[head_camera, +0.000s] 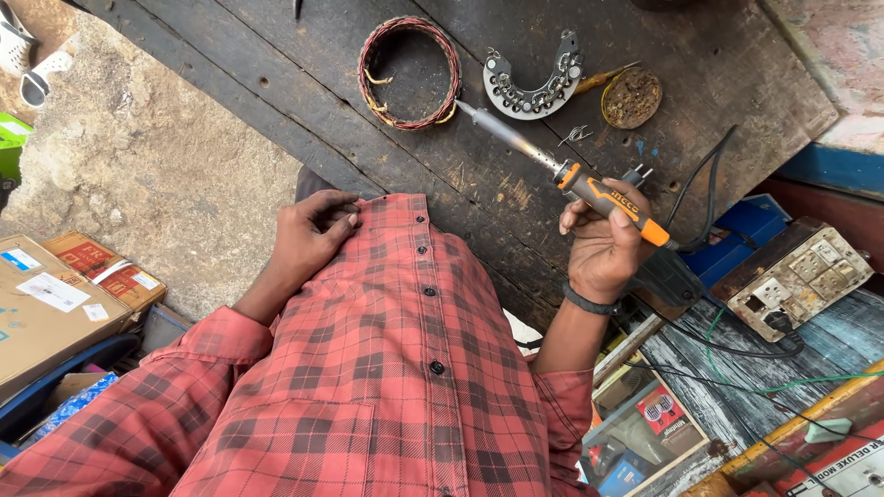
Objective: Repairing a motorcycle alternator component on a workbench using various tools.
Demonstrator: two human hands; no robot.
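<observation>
Dark wooden bench (387,166) carries copper wire coil (409,72), horseshoe-shaped metal plate (537,81), round rusty tin (632,98); switch box (799,276) off to right. Right hand (603,250) raised, fingers closed round soldering iron (571,175), tip near coil. Left hand (313,232) loosely curled, empty, resting on shirt (387,368).

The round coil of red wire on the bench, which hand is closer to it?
The left hand, but only slightly. It rests on the shirt, below and left of the wire coil. The right hand holds the soldering iron farther off to the coil's right, its tip reaching toward the coil.
</observation>
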